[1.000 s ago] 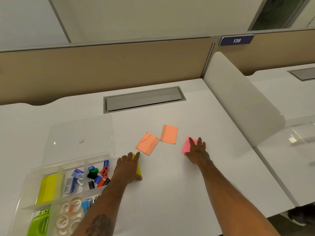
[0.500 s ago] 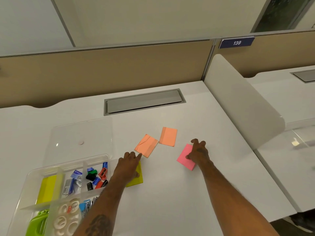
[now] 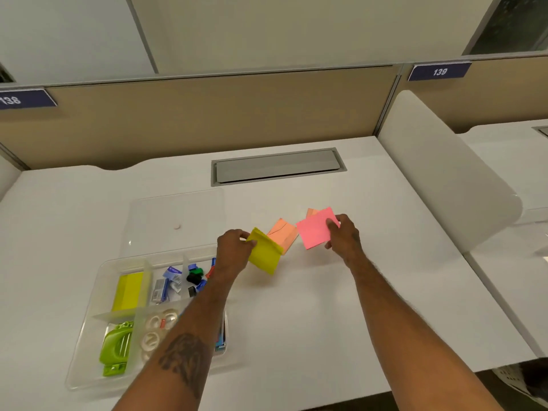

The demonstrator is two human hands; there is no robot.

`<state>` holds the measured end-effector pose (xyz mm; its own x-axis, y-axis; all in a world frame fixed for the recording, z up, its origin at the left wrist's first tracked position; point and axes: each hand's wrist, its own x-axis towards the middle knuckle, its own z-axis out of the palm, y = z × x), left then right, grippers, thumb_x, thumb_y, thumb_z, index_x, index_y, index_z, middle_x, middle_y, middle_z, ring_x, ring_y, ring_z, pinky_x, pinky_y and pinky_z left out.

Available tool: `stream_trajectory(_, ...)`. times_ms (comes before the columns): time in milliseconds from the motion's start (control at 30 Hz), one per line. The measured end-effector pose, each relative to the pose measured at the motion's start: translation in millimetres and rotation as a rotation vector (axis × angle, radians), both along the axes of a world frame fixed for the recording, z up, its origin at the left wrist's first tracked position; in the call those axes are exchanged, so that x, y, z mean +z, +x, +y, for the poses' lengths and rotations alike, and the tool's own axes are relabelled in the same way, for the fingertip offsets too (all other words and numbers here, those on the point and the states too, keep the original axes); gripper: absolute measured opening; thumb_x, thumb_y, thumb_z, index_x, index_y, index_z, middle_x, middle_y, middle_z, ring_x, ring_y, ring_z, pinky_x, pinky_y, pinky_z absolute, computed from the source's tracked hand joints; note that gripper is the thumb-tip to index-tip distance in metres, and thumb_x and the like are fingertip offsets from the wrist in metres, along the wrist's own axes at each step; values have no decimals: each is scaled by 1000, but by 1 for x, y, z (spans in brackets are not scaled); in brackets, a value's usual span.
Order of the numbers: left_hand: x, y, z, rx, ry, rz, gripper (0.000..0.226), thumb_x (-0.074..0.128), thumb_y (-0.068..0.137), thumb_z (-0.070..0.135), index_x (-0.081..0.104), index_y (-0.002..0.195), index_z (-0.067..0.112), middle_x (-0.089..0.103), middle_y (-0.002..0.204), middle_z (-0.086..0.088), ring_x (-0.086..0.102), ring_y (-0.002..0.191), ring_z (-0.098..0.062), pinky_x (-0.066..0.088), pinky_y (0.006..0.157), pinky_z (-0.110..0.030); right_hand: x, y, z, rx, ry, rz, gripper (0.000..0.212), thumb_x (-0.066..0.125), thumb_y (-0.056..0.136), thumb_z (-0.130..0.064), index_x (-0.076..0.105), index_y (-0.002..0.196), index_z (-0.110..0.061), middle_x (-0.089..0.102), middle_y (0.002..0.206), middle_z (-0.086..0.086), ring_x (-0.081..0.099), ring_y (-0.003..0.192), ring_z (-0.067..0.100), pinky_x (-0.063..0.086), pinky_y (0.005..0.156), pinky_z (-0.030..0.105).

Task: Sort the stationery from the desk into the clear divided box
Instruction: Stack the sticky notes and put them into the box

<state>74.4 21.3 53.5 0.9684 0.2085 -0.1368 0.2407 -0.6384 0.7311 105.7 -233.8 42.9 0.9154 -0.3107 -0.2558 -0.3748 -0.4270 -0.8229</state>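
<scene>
Two hands hold sticky-note pads over the white desk (image 3: 326, 307).
The clear divided box (image 3: 86, 321) sits at 8 o'clock. The left hand (image 3: 232, 250) pinches a tilted yellow pad (image 3: 265, 255) at centre. At 2 o'clock from it, the right hand (image 3: 344, 238) pinches a pink pad (image 3: 314, 231).

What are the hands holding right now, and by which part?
The left hand pinches the yellow sticky-note pad by its upper left corner; the right hand pinches the pink sticky-note pad by its right edge.
</scene>
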Motion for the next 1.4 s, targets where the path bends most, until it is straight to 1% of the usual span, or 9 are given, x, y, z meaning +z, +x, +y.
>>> stream_trajectory(67, 8, -5, 16, 63, -104, -50, 21, 65, 90, 20, 67, 106, 6, 68, 110, -14, 62, 101, -28, 49, 82, -31, 5, -2, 22, 43, 1, -21, 30, 46, 98, -32, 51, 119, -11, 65, 100, 13, 61, 54, 24, 50, 63, 32)
stream_trajectory(167, 15, -14, 48, 130, -330, -52, 23, 57, 97, 26, 56, 114, 12, 61, 114, -16, 60, 101, -29, 61, 72, -43, 9, -6, 60, 107, 131, -27, 29, 46, 99, -25, 51, 122, -9, 64, 99, 15, 60, 57, 24, 47, 56, 30)
stream_trajectory(267, 17, -24, 90, 205, -439, -56, 22, 60, 95, 28, 55, 112, 16, 61, 112, -16, 61, 101, -31, 62, 64, -42, 12, -9, 104, 154, 220, -7, 28, 40, 101, -16, 49, 127, -10, 64, 100, 16, 62, 62, 25, 47, 54, 31)
stream_trajectory(500, 17, -45, 210, 220, -693, -4, 46, 51, 94, -5, 54, 134, 18, 62, 105, -10, 60, 91, -21, 54, 71, -31, 20, -22, 224, 270, 245, -32, 35, 41, 100, -12, 50, 134, -16, 63, 108, 12, 61, 64, 19, 49, 61, 33)
stream_trajectory(600, 13, -54, 256, 254, -760, 10, 49, 57, 91, -5, 53, 136, 16, 63, 110, -14, 60, 94, -24, 54, 74, -32, 21, -26, 271, 296, 233, -35, 34, 48, 98, -14, 52, 132, -17, 66, 101, 11, 61, 65, 18, 52, 62, 33)
stream_trajectory(800, 6, -74, 324, 483, -953, -40, 33, 79, 77, 11, 68, 107, 1, 69, 99, -14, 65, 90, -25, 54, 73, -29, 20, -37, 349, 423, 116, -39, 33, 48, 97, -12, 56, 128, -19, 66, 94, 10, 62, 62, 15, 49, 57, 26)
stream_trajectory(1033, 2, -87, 367, 593, -921, -17, 20, 70, 86, 39, 69, 86, 19, 66, 101, -10, 62, 94, -30, 52, 90, -59, 8, -45, 406, 601, -15, -9, 31, 49, 95, -9, 62, 122, -18, 64, 117, 9, 59, 69, 14, 46, 54, 16)
stream_trajectory(1200, -1, -92, 381, 608, -870, 3, 26, 64, 89, 45, 67, 83, 20, 65, 99, -9, 61, 92, -28, 51, 93, -57, -3, -54, 424, 731, -174, 21, 29, 50, 93, -14, 66, 117, -23, 64, 121, 7, 60, 100, 22, 52, 84, 35)
stream_trajectory(1400, -2, -94, 379, 575, -833, 28, 28, 63, 89, 48, 66, 88, 20, 66, 101, -9, 62, 94, -29, 52, 90, -53, -8, -61, 429, 813, -268, 94, 29, 56, 92, -16, 68, 117, -25, 61, 130, 4, 57, 116, 22, 48, 99, 35)
